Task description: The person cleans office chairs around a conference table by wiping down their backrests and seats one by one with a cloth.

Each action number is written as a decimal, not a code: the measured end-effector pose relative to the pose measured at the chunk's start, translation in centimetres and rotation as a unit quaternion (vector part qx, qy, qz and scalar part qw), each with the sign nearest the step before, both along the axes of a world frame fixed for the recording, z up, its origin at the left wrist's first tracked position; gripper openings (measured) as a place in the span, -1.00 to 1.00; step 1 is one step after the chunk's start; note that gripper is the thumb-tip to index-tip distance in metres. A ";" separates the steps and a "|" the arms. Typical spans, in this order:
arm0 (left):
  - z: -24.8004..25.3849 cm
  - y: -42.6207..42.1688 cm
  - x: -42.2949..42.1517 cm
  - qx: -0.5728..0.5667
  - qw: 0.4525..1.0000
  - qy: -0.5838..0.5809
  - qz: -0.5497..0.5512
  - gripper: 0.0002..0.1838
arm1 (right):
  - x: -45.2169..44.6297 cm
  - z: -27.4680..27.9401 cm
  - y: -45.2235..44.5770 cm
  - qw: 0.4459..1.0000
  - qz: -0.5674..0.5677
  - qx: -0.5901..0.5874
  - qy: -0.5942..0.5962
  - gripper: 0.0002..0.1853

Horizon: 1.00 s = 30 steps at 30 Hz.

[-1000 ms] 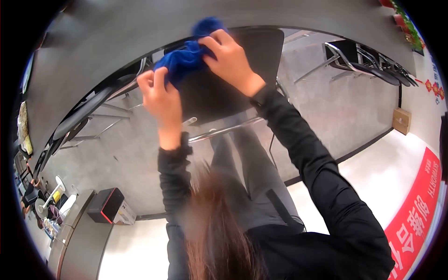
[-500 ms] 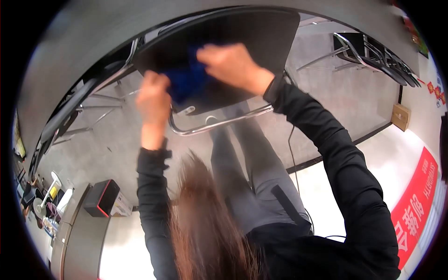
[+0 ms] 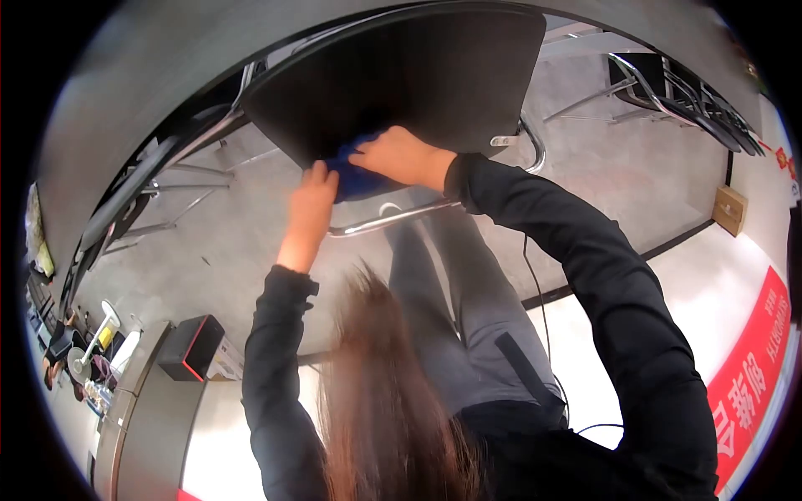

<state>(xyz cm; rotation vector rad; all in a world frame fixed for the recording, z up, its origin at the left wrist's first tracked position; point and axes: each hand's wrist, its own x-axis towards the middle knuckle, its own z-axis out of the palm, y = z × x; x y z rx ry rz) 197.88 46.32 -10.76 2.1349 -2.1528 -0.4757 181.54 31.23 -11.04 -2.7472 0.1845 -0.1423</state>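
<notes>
A dark blue cloth (image 3: 361, 182) lies bunched against the near edge of a black chair seat (image 3: 418, 75). My left hand (image 3: 313, 200) grips the cloth's left end with closed fingers at the seat's corner. Over its upper right part, my right hand (image 3: 403, 157) is closed on the cloth too, its knuckles up. The cloth hides that stretch of the seat edge. Just below runs the chair's chrome tube frame (image 3: 388, 220).
More black chairs with chrome legs stand at left (image 3: 138, 184) and upper right (image 3: 681, 104). By the right wall sits a cardboard box (image 3: 730, 210). A black box with red trim (image 3: 190, 347) is at lower left, near a grey cabinet (image 3: 159, 417). A cable (image 3: 541, 309) hangs beside my legs.
Both hands have come lower and closer together, bringing the blue cloth from over the seat to its near edge. The view has shifted slightly.
</notes>
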 end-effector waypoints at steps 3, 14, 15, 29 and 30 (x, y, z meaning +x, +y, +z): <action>5.2 -3.3 3.1 -0.125 0.987 0.006 0.103 -0.72 | 3.3 5.1 -3.0 0.991 -0.094 -0.049 -0.084 -0.87; 5.4 -5.5 2.8 -0.185 0.931 -0.018 0.314 -0.71 | 6.2 4.5 -3.2 0.958 -0.127 -0.103 -0.235 -0.80; 4.4 -4.1 2.4 -0.096 0.945 0.009 0.312 -0.72 | 3.9 2.3 -1.4 0.987 -0.065 -0.078 -0.122 -0.79; 9.3 -7.4 5.3 -0.329 0.885 0.076 0.322 -0.75 | 6.5 8.3 -5.4 0.934 -0.213 -0.074 -0.276 -0.81; 8.8 -7.7 4.8 -0.309 0.904 0.080 0.283 -0.72 | 5.9 7.7 -5.4 0.943 -0.193 -0.077 -0.260 -0.79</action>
